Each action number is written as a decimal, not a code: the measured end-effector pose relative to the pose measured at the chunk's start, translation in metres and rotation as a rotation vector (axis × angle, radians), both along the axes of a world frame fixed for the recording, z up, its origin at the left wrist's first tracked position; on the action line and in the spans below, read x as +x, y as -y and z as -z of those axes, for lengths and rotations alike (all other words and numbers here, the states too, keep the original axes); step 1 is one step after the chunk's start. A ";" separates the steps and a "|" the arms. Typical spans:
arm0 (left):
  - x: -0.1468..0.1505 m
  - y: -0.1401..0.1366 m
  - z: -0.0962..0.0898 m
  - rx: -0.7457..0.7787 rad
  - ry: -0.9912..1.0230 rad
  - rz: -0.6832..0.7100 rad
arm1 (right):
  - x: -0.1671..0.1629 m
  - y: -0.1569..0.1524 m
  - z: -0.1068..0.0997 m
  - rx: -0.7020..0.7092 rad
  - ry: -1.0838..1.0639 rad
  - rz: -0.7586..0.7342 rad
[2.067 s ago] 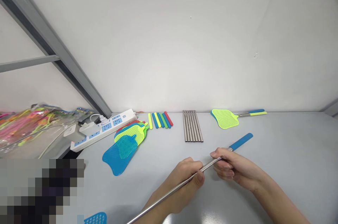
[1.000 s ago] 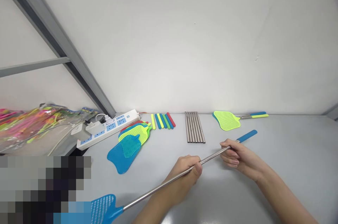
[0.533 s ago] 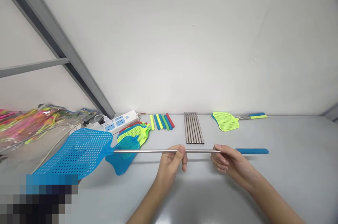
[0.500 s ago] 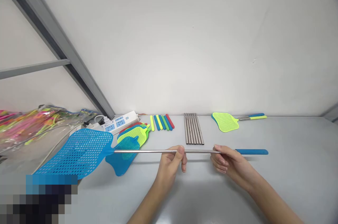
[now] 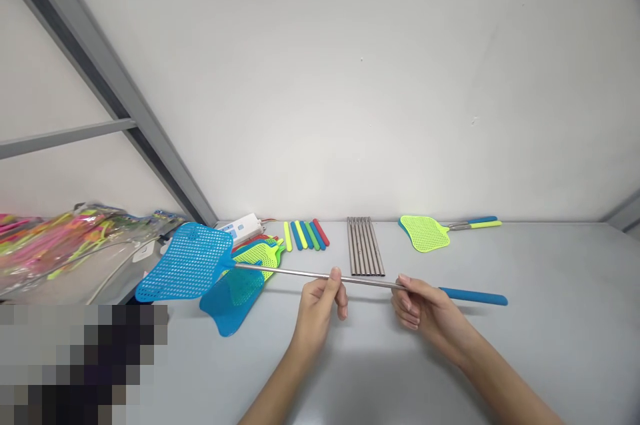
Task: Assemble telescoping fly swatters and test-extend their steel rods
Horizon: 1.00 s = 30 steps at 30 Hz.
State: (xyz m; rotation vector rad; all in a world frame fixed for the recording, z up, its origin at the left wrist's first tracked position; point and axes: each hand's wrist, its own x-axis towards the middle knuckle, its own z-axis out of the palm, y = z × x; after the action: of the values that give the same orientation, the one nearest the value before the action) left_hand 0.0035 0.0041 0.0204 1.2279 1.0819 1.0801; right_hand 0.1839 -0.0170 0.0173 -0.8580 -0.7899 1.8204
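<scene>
Fingers (image 5: pixel 342 301) of the left hand (image 5: pixel 315 311) curl under a thin metal rod (image 5: pixel 373 282), and the thumb presses on top — a light pinch. The right hand (image 5: pixel 430 311) grips the same rod, with its thumb and fingers closed near one end. The rod is part of a blue swatter (image 5: pixel 290 271), held up above the gray table (image 5: pixel 550 331). To the left of the left hand is the wide blue head (image 5: pixel 187 261), full of little holes. Out past the right hand, on its right side, sticks the blue handle (image 5: pixel 473 296). The swatter tips a bit, with its head farther up in view than its handle. Left of the left hand, just below the held head, lies a pile of loose heads (image 5: pixel 233 308) — blue, yellow, green and a bit of red. Right past the left hand is a row of short sticks (image 5: pixel 306 235) in bright colors. Farther on than the gap between the hands, metal tubes (image 5: pixel 365 246) lie side by side. Beyond the right hand, near the wall (image 5: pixel 350 111), are two finished-looking swatters (image 5: pixel 425 233), a yellow one on top of a blue one. Far to the left of both hands are shiny bags (image 5: pixel 75 238).
</scene>
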 end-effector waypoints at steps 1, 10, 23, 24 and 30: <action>0.000 0.000 0.000 -0.006 0.015 0.001 | 0.000 0.000 0.000 0.002 0.003 -0.001; -0.006 0.000 -0.001 -0.011 0.206 0.009 | -0.001 0.000 0.000 -0.018 0.019 0.042; -0.008 -0.002 0.000 0.005 0.072 -0.025 | 0.006 -0.002 0.002 0.027 0.086 0.063; -0.008 -0.002 0.000 0.007 0.058 -0.032 | 0.006 -0.002 0.001 0.035 0.096 0.058; -0.009 -0.001 -0.001 0.022 0.049 -0.060 | 0.005 -0.001 0.000 0.075 0.111 0.037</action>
State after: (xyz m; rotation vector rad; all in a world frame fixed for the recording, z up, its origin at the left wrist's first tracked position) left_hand -0.0060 0.0055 0.0211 1.1871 1.0779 1.1644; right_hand 0.1891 -0.0158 0.0172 -0.9251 -0.9013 1.7110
